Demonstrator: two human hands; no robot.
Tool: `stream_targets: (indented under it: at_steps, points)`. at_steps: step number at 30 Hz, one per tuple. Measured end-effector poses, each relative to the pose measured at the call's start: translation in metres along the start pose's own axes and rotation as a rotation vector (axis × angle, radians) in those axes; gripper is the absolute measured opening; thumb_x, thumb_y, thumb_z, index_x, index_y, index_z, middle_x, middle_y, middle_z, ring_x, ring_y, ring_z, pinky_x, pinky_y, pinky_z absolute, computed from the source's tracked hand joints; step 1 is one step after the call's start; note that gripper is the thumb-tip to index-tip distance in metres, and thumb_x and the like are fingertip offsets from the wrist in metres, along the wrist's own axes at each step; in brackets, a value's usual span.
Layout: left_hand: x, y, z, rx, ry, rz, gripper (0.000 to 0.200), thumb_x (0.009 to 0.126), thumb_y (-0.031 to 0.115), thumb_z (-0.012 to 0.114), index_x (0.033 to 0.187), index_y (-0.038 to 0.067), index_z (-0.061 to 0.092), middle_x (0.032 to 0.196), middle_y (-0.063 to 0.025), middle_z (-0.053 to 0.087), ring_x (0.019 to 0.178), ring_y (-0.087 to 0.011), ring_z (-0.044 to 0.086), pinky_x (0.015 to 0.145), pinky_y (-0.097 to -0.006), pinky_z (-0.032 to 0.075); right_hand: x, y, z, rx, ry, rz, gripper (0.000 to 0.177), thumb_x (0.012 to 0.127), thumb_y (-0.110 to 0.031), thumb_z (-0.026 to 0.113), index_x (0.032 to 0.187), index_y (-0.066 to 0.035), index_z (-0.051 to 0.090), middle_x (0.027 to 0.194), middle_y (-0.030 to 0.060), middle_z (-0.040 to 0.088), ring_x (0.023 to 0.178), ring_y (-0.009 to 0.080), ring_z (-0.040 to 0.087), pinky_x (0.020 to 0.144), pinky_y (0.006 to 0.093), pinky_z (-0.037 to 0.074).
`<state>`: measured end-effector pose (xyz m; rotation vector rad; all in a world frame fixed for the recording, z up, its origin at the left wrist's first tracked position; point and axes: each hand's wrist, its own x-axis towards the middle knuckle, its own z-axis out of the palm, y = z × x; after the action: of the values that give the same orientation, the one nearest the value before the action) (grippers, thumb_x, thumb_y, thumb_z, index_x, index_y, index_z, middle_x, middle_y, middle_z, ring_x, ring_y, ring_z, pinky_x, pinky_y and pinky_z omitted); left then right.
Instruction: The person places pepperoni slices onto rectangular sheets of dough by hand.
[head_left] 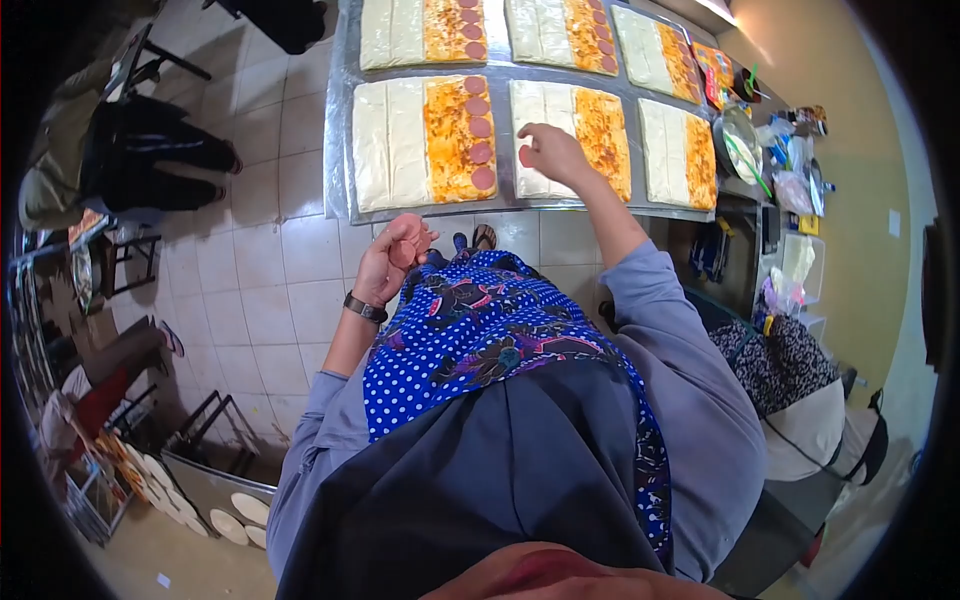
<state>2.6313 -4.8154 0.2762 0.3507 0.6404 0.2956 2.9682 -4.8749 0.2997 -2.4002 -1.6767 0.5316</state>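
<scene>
Left hand (376, 266): curled round a stack of slices (405, 250), short of the worktop (339, 140).
Right hand (555, 152): pinching one slice (526, 157), two o'clock from the stack.
Middle near sheet (562, 106): beneath right hand, the nearer.
Sauce band (604, 135): three o'clock from pinched slice, long axis twelve-to-six.

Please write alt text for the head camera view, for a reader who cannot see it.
A person's right hand holds a round pink slice over a partly orange-coated dough sheet on a metal surface, while the left hand holds more slices. Five other sheets lie nearby; four carry a row of slices.
</scene>
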Motion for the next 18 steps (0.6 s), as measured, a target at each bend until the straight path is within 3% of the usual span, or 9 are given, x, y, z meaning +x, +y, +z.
stream_targets:
  at_steps: [1, 3, 5, 9, 11, 13, 15, 18]
  points:
    - [0.003, 0.001, 0.001, 0.026, 0.003, -0.016, 0.031, 0.093, 0.022, 0.048, 0.115, -0.001, 0.051, 0.109, -0.0132, 0.06, 0.104, -0.0282, 0.06, 0.067, -0.0305, 0.048, -0.006, 0.014, -0.008, 0.204, -0.026, 0.16, 0.027, 0.075, -0.016, 0.061, 0.101, -0.011, 0.065, 0.081, 0.0112, 0.067, 0.079, 0.0263, 0.065, 0.068, 0.0371, 0.05]
    - [0.01, -0.002, 0.003, 0.044, -0.001, -0.042, 0.031, 0.093, 0.021, 0.049, 0.116, 0.0, 0.05, 0.109, -0.0133, 0.06, 0.105, -0.0284, 0.06, 0.066, -0.0305, 0.049, -0.012, 0.053, -0.017, 0.419, 0.087, 0.236, 0.022, 0.074, -0.019, 0.066, 0.092, -0.006, 0.067, 0.074, 0.0089, 0.066, 0.073, 0.0189, 0.064, 0.065, 0.0306, 0.049]
    - [0.02, -0.001, 0.01, 0.142, -0.031, -0.046, 0.033, 0.093, 0.024, 0.049, 0.117, 0.0, 0.051, 0.11, -0.0118, 0.06, 0.109, -0.0263, 0.058, 0.067, -0.0262, 0.047, -0.016, 0.082, -0.035, 0.459, 0.159, 0.392, 0.019, 0.074, -0.016, 0.067, 0.089, -0.004, 0.067, 0.072, 0.0068, 0.065, 0.07, 0.0155, 0.062, 0.064, 0.0274, 0.048]
    - [0.043, -0.006, 0.038, 0.214, -0.036, -0.048, 0.028, 0.094, 0.022, 0.051, 0.113, 0.001, 0.052, 0.107, -0.0107, 0.06, 0.108, -0.0245, 0.059, 0.065, -0.0269, 0.046, 0.004, 0.163, -0.038, 0.55, 0.312, 0.394, 0.017, 0.073, -0.013, 0.07, 0.087, -0.002, 0.067, 0.073, 0.0049, 0.065, 0.068, 0.013, 0.06, 0.063, 0.0265, 0.047]
    - [0.059, -0.011, 0.054, 0.219, -0.047, -0.04, 0.026, 0.094, 0.018, 0.051, 0.113, 0.002, 0.051, 0.106, -0.0116, 0.061, 0.105, -0.0247, 0.061, 0.062, -0.0268, 0.048, 0.02, 0.188, -0.041, 0.613, 0.366, 0.412, 0.016, 0.075, -0.006, 0.07, 0.089, -0.001, 0.064, 0.078, 0.0025, 0.063, 0.067, 0.0092, 0.056, 0.06, 0.0219, 0.046]
    - [0.077, -0.025, 0.072, 0.217, -0.052, -0.023, 0.024, 0.094, 0.015, 0.051, 0.114, 0.002, 0.05, 0.105, -0.0125, 0.062, 0.102, -0.0249, 0.063, 0.059, -0.0266, 0.05, 0.036, 0.206, -0.043, 0.692, 0.33, 0.46, 0.015, 0.075, -0.006, 0.07, 0.089, -0.002, 0.064, 0.08, 0.0021, 0.062, 0.066, 0.0092, 0.055, 0.059, 0.0221, 0.046]
    - [0.094, -0.037, 0.093, 0.232, -0.014, -0.01, 0.023, 0.093, 0.015, 0.052, 0.112, 0.002, 0.051, 0.103, -0.0126, 0.062, 0.098, -0.0238, 0.064, 0.057, -0.0261, 0.051, 0.055, 0.231, -0.036, 0.819, 0.331, 0.356, 0.014, 0.07, -0.006, 0.072, 0.082, -0.004, 0.067, 0.075, 0.0033, 0.063, 0.068, 0.0117, 0.057, 0.062, 0.0252, 0.047]
    - [0.122, -0.058, 0.122, 0.243, -0.022, -0.032, 0.025, 0.093, 0.018, 0.052, 0.112, 0.002, 0.051, 0.105, -0.0116, 0.061, 0.098, -0.0227, 0.063, 0.057, -0.0257, 0.05, 0.075, 0.264, -0.016, 0.747, 0.277, 0.353, 0.014, 0.07, -0.006, 0.073, 0.083, -0.003, 0.067, 0.075, 0.0038, 0.064, 0.068, 0.0117, 0.058, 0.063, 0.0254, 0.048]
